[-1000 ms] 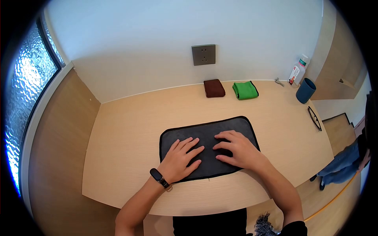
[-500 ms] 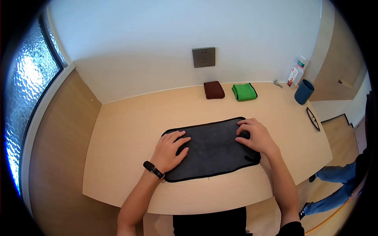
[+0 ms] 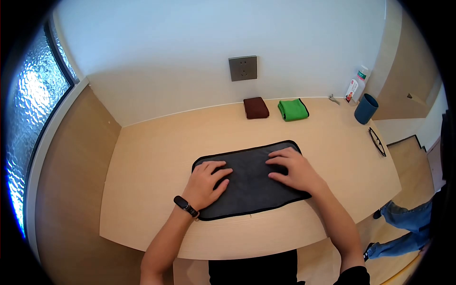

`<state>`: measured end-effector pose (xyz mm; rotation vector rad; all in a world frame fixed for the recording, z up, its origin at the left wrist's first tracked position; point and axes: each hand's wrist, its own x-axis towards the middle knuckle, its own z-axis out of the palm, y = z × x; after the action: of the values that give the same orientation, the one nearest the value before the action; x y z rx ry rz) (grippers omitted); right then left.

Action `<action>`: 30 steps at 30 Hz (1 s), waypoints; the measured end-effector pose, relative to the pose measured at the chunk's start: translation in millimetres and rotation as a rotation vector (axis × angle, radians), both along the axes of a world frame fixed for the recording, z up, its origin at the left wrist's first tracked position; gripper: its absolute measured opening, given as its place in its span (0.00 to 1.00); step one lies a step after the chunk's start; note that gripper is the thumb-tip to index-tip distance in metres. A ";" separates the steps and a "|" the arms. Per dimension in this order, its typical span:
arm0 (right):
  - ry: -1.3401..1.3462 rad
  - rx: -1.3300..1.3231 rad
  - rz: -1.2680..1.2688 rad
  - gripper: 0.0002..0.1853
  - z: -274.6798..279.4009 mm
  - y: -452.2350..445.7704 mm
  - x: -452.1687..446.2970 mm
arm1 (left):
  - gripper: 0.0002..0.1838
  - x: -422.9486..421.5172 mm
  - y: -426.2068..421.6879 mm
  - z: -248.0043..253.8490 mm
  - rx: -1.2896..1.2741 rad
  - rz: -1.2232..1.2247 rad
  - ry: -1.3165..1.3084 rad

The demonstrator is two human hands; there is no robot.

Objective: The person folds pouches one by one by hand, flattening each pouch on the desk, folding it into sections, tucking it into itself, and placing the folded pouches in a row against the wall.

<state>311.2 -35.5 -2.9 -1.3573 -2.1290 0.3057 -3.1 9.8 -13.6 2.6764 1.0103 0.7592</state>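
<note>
A dark grey cloth with black edging (image 3: 249, 183) lies spread on the light wooden desk in front of me. My left hand (image 3: 206, 183) rests on its left end, fingers spread and holding nothing; a black band circles that wrist. On the right end of the cloth lies my right hand (image 3: 294, 170), its fingers apart and pointing left. Beyond the cloth, a folded brown cloth (image 3: 256, 108) and a folded green cloth (image 3: 293, 109) sit side by side near the wall.
At the desk's back right are a clear bottle (image 3: 356, 86), a small key (image 3: 334, 99), a dark blue cup (image 3: 366, 109) and black-framed glasses (image 3: 377, 142). A wall socket (image 3: 242, 68) sits above the desk (image 3: 152, 190). Another person's legs in jeans (image 3: 403, 230) show at right.
My right hand has moved left and slightly down over the cloth, its fingers flattening out. The cloth's lower right corner, folded up before, now lies flat. My left hand has barely moved.
</note>
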 end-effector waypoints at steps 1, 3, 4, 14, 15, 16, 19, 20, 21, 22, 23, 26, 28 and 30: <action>-0.021 0.026 -0.042 0.18 1.7 1.7 7.1 | 0.16 -2.9 3.8 -1.8 0.011 0.017 -0.007; -0.044 0.054 -0.085 0.18 3.3 3.5 18.2 | 0.16 -7.1 6.3 -2.3 0.008 0.047 -0.015; -0.040 0.043 -0.139 0.17 2.7 4.7 23.1 | 0.16 -7.9 7.4 -1.4 0.005 0.075 -0.025; 0.018 0.095 0.028 0.17 17.9 -6.6 8.0 | 0.13 5.7 -17.3 24.6 -0.061 -0.169 -0.106; -0.002 -0.055 0.008 0.16 23.3 -8.5 10.0 | 0.16 8.8 -22.6 24.8 -0.041 -0.266 -0.103; -0.027 -0.203 -0.011 0.16 27.2 -8.1 13.5 | 0.17 12.2 -30.8 30.9 -0.120 -0.306 -0.051; 0.072 -0.178 -0.134 0.11 23.6 -4.4 27.2 | 0.19 14.9 -35.3 26.6 -0.128 -0.362 0.016; 0.075 -0.172 -0.143 0.11 21.5 0.3 33.8 | 0.19 14.1 -32.8 25.1 -0.151 -0.345 0.020; 0.122 -0.162 -0.214 0.10 16.6 4.3 41.0 | 0.20 13.9 -32.4 23.6 -0.182 -0.333 0.025; 0.169 -0.156 -0.286 0.08 11.9 5.5 45.8 | 0.20 13.8 -33.7 22.9 -0.188 -0.346 0.031; 0.193 -0.105 -0.309 0.07 9.7 6.3 46.6 | 0.19 14.5 -33.8 23.7 -0.177 -0.338 0.024; 0.209 -0.086 -0.311 0.06 -4.1 7.9 44.6 | 0.18 17.6 -39.1 27.3 -0.160 -0.338 0.027; 0.198 -0.018 -0.295 0.05 -6.7 9.2 38.6 | 0.16 21.1 -40.5 27.5 -0.101 -0.325 0.052; 0.201 -0.018 -0.317 0.05 -10.7 10.7 35.7 | 0.14 23.5 -42.8 21.4 -0.054 -0.305 0.037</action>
<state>346.9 -24.8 -13.6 -1.5762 -1.7212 0.3176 20.5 -33.0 7.8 2.7159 0.5978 0.6123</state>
